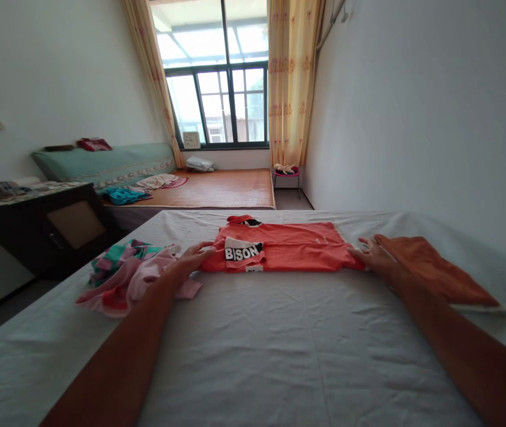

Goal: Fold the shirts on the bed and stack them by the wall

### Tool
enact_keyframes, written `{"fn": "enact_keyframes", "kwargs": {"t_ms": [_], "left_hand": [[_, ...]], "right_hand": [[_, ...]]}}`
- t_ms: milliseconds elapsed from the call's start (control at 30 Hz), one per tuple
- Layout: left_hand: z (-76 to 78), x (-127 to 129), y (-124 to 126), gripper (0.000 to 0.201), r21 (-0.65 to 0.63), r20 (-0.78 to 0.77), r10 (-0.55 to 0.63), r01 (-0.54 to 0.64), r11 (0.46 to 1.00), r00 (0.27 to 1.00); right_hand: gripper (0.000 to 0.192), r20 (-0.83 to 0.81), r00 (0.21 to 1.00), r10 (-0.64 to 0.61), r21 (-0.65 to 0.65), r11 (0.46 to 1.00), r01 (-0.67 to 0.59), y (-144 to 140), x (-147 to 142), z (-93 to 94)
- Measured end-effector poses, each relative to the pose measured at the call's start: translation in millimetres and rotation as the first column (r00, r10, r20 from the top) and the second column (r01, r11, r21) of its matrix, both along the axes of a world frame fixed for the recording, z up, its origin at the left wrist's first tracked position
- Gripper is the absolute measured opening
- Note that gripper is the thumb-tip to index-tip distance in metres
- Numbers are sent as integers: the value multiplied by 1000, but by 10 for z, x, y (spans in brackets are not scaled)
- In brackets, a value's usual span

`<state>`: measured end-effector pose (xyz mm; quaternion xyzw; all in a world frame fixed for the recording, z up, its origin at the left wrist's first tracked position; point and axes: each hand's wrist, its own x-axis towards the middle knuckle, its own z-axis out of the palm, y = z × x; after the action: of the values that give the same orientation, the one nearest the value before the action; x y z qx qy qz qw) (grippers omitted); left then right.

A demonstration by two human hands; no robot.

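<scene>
Coral shirt (pixel 288 248) lies folded flat across the grey sheet (pixel 279 344); the left hand (pixel 195 256) and right hand (pixel 375 254) press open-palmed on its two ends, gripping nothing, pink clothes (pixel 133 276) heaped just beside the left

My left hand (pixel 193 256) and right hand (pixel 375 254) were bare, no gloves, rings or watch. Both forearms were uncovered, with no sleeves in view.
</scene>
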<state>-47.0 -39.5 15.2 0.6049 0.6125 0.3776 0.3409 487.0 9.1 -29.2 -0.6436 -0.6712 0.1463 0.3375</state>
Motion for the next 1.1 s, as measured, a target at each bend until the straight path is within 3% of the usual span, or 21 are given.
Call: {"fn": "enact_keyframes", "kwargs": {"t_ms": [67, 133, 233, 433, 533, 600, 733, 800, 867, 1000, 1100], "left_hand": [[2, 12, -28, 69, 61, -74, -30, 34, 998, 997], [-3, 20, -1, 68, 105, -127, -50, 63, 992, 991], [-8, -9, 43, 63, 76, -168, -87, 101, 992, 982], [78, -52, -62, 51, -59, -334, -192, 183, 981, 923], [102, 13, -107, 60, -11, -533, -161, 184, 983, 831], [94, 83, -116, 63, 102, -661, -93, 212, 972, 745], [34, 236, -96, 48, 282, -777, -22, 378, 882, 630], [-5, 293, -69, 37, 286, -775, -63, 439, 852, 629], [-31, 334, -32, 30, 307, -728, -97, 449, 839, 679], [-6, 416, 36, 25, 351, -616, 1, 273, 896, 788], [51, 517, 58, 22, 340, -593, 103, 133, 931, 799]], "right_hand": [[68, -37, 999, 17, -6, 1000, -18, -55, -35, -9], [58, -14, 1000, 24, 70, 997, -23, -81, -85, 11], [43, 60, 998, 25, 164, 986, -35, -81, -89, 48], [28, 182, 968, 172, 7, 984, -176, -63, 79, 49], [26, 326, 929, 176, 26, 980, -195, -43, 92, 3], [27, 429, 892, 143, 88, 976, -199, -34, 75, -31], [35, 552, 833, 19, 287, 934, -212, -71, -45, -21], [36, 548, 836, 23, 348, 903, -252, -133, -196, 41], [36, 506, 855, 117, 361, 871, -333, -221, -435, 127], [43, 382, 833, 401, 294, 801, -521, -403, -1129, 300], [76, 316, 793, 521, 196, 782, -592, -451, -1721, 390]]}}
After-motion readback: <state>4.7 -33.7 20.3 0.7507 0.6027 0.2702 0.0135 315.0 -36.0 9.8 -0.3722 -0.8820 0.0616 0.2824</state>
